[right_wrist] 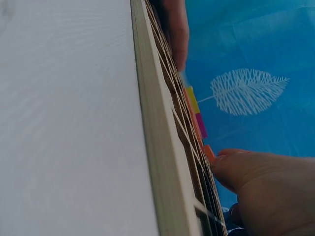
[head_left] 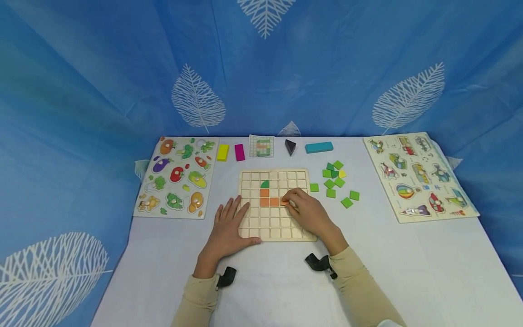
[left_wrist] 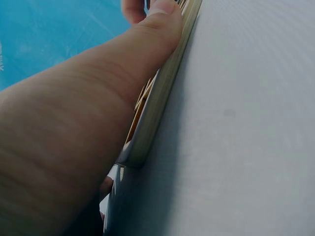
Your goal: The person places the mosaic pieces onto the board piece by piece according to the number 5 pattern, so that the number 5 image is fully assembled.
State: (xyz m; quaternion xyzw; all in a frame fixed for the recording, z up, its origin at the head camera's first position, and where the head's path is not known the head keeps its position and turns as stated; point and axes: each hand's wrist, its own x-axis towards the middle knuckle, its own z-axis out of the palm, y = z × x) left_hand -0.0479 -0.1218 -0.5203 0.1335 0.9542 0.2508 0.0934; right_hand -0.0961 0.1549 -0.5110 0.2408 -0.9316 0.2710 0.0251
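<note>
White surface carries a wooden grid board at its middle. Left hand lies flat on the board's near-left corner, fingers spread. Right hand pinches an orange tile into a cell. Green tiles lie farther right.

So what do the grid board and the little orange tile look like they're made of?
Grid board: probably unpainted light wood, matte, with a pale plywood-like edge showing in the wrist views. Orange tile: flat square with opaque matte colour, likely painted wood, though plastic can't be ruled out.
</note>
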